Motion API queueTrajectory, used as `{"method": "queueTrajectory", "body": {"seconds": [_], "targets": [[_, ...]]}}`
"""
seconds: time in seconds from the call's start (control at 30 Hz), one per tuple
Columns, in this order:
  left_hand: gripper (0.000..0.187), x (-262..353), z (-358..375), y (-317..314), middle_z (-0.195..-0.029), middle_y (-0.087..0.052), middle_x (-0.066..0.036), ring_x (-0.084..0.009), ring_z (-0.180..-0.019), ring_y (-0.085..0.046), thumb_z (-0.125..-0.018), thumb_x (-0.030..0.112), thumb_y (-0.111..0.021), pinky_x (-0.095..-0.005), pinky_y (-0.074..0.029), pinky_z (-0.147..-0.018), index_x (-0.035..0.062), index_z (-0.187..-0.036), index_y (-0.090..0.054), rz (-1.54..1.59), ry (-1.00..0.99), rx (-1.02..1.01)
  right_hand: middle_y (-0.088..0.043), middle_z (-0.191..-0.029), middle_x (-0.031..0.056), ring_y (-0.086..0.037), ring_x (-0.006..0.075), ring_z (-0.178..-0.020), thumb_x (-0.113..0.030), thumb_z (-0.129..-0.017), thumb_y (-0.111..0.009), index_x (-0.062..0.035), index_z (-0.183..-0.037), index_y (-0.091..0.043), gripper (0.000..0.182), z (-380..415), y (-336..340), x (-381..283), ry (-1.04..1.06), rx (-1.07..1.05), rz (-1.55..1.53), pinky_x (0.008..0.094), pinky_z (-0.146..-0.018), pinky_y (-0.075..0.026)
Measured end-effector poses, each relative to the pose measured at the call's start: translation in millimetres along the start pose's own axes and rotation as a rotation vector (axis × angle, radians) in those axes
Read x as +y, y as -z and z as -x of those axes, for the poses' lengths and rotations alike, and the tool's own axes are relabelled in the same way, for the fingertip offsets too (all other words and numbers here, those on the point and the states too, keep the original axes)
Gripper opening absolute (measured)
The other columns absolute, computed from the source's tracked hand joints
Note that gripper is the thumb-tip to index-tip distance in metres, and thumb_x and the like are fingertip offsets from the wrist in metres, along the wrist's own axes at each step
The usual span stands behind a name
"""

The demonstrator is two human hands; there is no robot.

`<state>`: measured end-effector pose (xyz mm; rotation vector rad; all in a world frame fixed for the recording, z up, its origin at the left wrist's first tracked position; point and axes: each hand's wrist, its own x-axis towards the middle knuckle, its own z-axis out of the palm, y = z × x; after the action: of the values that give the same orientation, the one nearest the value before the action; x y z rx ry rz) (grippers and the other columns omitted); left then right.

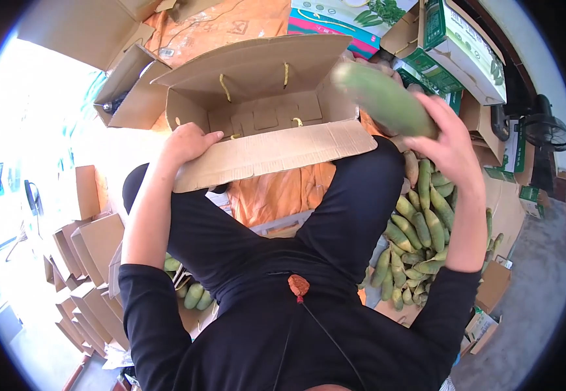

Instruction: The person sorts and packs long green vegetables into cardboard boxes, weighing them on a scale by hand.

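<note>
An open cardboard box (276,146) stands in front of me, its long flaps folded outward and yellow cord loops showing inside. My left hand (188,143) grips its near left corner, thumb lying along the fold of the near flap. In my right hand (449,140) is a large green radish (387,101), raised past the box's right end and slightly blurred; its pale end points toward the box. Below that hand lies a heap of green radishes (426,221), beside my right knee. The box's interior shows no radish in its visible part.
Flattened or folded cartons (90,260) line the left side. Printed boxes (465,49) and a small black fan (547,130) stand at the right. Orange sheeting (211,29) covers the floor beyond the box. More radishes (196,296) lie by my left hip.
</note>
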<state>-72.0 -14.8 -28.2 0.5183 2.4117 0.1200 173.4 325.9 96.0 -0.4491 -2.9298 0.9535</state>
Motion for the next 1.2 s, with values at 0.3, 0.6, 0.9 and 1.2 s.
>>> {"method": "queueTrajectory", "body": {"seconds": [0.3, 0.6, 0.9, 1.2], "targets": [[0.061, -3, -2, 0, -0.087, -0.065, -0.024, -0.0367, -0.089, -0.062, -0.079, 0.055, -0.056, -0.0426, -0.048, -0.081, -0.0045, -0.081, -0.068, -0.038, -0.022, -0.008, -0.065, -0.098, 0.0065, -0.061, 0.0258, -0.097, -0.025, -0.063, -0.075, -0.0151, -0.102, -0.065, 0.041, -156, -172, -71, 0.187, -0.555, 0.582, 0.0385, -0.079, -0.05], [0.059, 0, -1, 4, -0.089, -0.064, -0.025, -0.038, -0.091, -0.062, -0.078, 0.053, -0.056, -0.0433, -0.047, -0.083, -0.0045, -0.084, -0.068, -0.026, -0.018, -0.106, -0.064, -0.106, 0.0126, -0.06, 0.0276, -0.102, -0.018, -0.068, -0.071, -0.0088, -0.105, -0.066, 0.038, -167, -277, -71, 0.109, -0.743, 0.352, 0.0372, -0.084, -0.049], [0.061, 1, -3, 3, -0.088, -0.064, -0.028, -0.0387, -0.091, -0.062, -0.08, 0.055, -0.054, -0.0422, -0.046, -0.085, -0.0034, -0.089, -0.068, -0.015, -0.029, -0.023, -0.065, -0.097, 0.0105, -0.061, 0.0198, -0.087, -0.018, -0.081, -0.061, -0.0051, -0.111, -0.06, 0.033, -108, -101, -52, 0.394, -0.215, -0.299, 0.0312, -0.076, -0.048], [0.061, 3, -8, -2, -0.078, -0.065, -0.025, -0.0318, -0.078, -0.064, -0.081, 0.052, -0.055, -0.0388, -0.047, -0.077, -0.0079, -0.088, -0.067, -0.04, 0.027, -0.023, -0.063, -0.098, 0.0043, -0.057, 0.0105, -0.089, -0.012, -0.084, -0.06, -0.0031, -0.109, -0.06, 0.026, 112, -108, 185, -0.437, 0.287, -0.255, 0.0267, -0.077, -0.047]]}}
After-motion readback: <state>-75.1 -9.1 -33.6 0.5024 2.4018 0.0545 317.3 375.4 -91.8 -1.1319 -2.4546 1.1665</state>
